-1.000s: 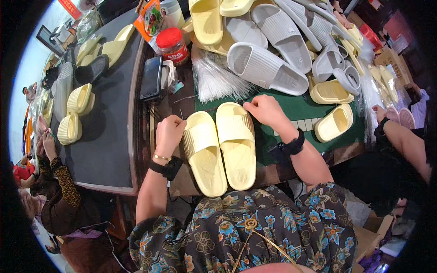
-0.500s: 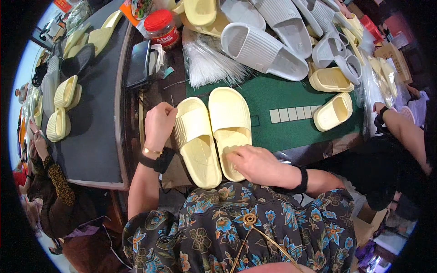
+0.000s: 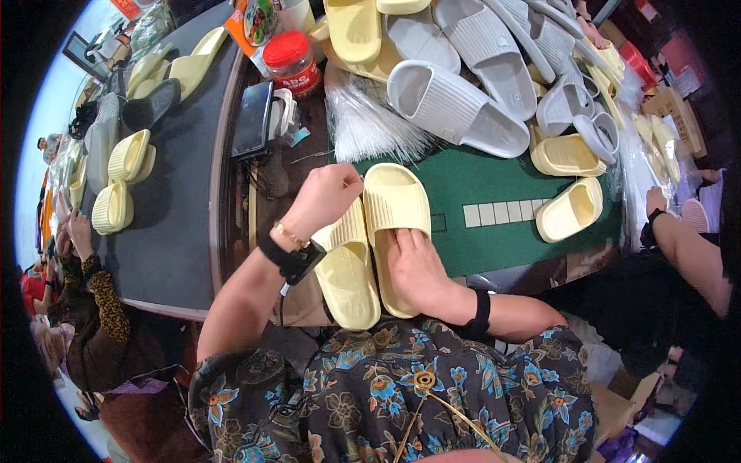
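Note:
Two pale yellow slippers lie side by side at the near edge of the green mat point(image 3: 494, 185). My left hand point(image 3: 324, 197) is closed in a fist over the toe end of the left slipper point(image 3: 347, 270). My right hand point(image 3: 417, 266) lies flat on the heel half of the right slipper point(image 3: 394, 201), fingers spread over its ribbed sole. Both wrists wear black bands.
Grey slippers point(image 3: 455, 108) and yellow ones point(image 3: 571, 208) pile up behind and to the right. A bundle of clear plastic ties point(image 3: 370, 127), a red-lidded jar point(image 3: 292, 62) and a dark phone point(image 3: 252, 119) sit beyond. A conveyor point(image 3: 177, 208) carries slippers at left. Other people's arms show at both sides.
My right hand slid from the far end of the right slipper back to its near end. The left hand rose over the left slipper's toe. The view moved closer.

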Motion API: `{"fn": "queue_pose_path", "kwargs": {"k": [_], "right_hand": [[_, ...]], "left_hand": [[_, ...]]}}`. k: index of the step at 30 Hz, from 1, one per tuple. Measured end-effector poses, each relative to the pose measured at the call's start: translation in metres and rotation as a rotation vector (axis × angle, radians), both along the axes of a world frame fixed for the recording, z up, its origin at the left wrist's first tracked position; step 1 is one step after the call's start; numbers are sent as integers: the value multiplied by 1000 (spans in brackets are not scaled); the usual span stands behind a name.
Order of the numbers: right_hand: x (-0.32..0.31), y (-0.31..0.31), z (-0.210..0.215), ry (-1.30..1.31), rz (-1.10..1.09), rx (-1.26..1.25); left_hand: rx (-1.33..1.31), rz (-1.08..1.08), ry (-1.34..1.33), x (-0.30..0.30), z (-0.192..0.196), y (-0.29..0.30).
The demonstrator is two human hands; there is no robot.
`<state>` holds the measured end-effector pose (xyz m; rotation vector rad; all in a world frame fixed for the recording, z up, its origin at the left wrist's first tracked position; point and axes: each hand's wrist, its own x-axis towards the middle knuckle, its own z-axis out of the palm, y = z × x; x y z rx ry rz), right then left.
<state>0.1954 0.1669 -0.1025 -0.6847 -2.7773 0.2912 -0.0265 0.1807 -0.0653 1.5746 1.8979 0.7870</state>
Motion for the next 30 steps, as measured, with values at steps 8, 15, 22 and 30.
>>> {"fn": "queue_pose_path", "kwargs": {"k": [8,15,22,30], "right_hand": [[-6,-1,5,1,-63,-64],[9,13,32,324,17,-142],[-33,77,42,548,-187,-403],[-63,90,11,593,-195,-957]], "left_hand": [[-32,19,-1,3,-16,22],[88,32,-137,-5,-9,15],[88,53,-203,3,8,1],[192,108,-289,1,1,-11]]}}
